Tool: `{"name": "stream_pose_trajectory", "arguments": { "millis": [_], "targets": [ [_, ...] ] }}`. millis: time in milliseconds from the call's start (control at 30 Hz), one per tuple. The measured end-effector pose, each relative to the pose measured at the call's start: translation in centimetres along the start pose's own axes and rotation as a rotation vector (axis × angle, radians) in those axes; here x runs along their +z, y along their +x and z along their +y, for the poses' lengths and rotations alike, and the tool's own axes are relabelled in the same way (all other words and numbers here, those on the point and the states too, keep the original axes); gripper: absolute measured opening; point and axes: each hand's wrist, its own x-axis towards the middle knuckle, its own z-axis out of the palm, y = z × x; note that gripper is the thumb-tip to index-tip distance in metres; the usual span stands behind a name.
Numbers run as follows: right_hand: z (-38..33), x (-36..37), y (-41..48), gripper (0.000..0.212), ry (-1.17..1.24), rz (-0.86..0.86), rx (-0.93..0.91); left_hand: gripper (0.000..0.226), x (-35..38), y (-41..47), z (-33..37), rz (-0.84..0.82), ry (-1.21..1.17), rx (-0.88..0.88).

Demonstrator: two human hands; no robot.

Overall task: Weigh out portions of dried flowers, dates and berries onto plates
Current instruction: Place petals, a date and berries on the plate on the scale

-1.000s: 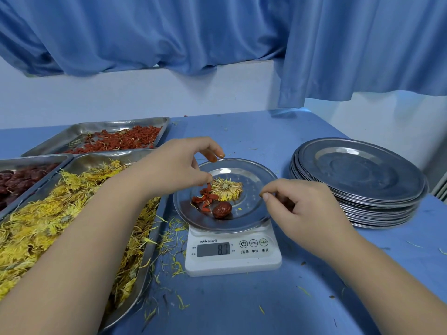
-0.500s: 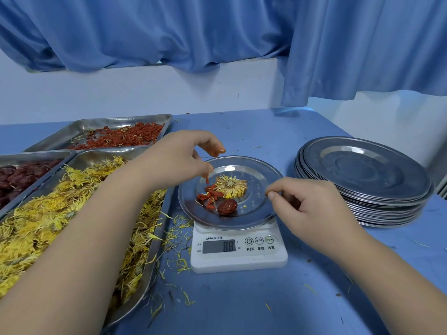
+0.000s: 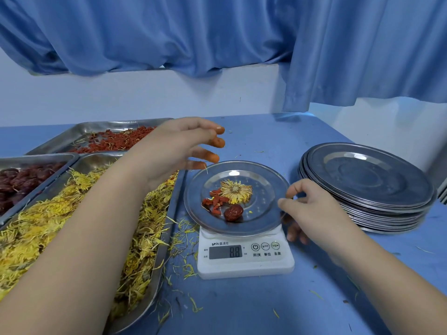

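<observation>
Tally by kind
Three trays (image 3: 173, 211), one scale (image 3: 244, 268), one plate (image 3: 273, 180), one dried flower (image 3: 235, 191), one date (image 3: 233, 212), several bunched berries (image 3: 215, 201), one stack of plates (image 3: 362, 189).

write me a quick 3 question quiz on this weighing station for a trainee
1. True or false: the plate on the scale holds one dried flower, one date and a few berries.
2. Which tray lies right beside the scale? A) flower tray B) date tray C) berry tray
3. Fill in: the scale's display shows the digits __.
Key: 1 true; 2 A; 3 88.
</observation>
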Motion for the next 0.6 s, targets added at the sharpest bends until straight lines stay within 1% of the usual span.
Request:
{"name": "stream_pose_trajectory", "arguments": {
  "millis": [167,267,433,600],
  "targets": [
    [-0.6,0.4,-0.4,0.017,0.33,0.006,0.039,0.015,-1.0,0.1,0.1,0.013,-0.265,-0.016],
    [-1.1,0.6,-0.3,0.018,0.453,0.013,0.05,0.015,-2.0,0.0,0.3,0.03,-0.394,-0.033],
    [-2.7,1.6,2.3,0.017,0.509,0.044,0.062,0.017,-3.8,-0.2,0.3,0.148,-0.601,-0.046],
    [-5.1,4.2,9.5,0.019,0.528,0.093,0.088,0.017,-5.9,-0.4,0.2,0.289,-0.8,-0.05]
  ]
}}
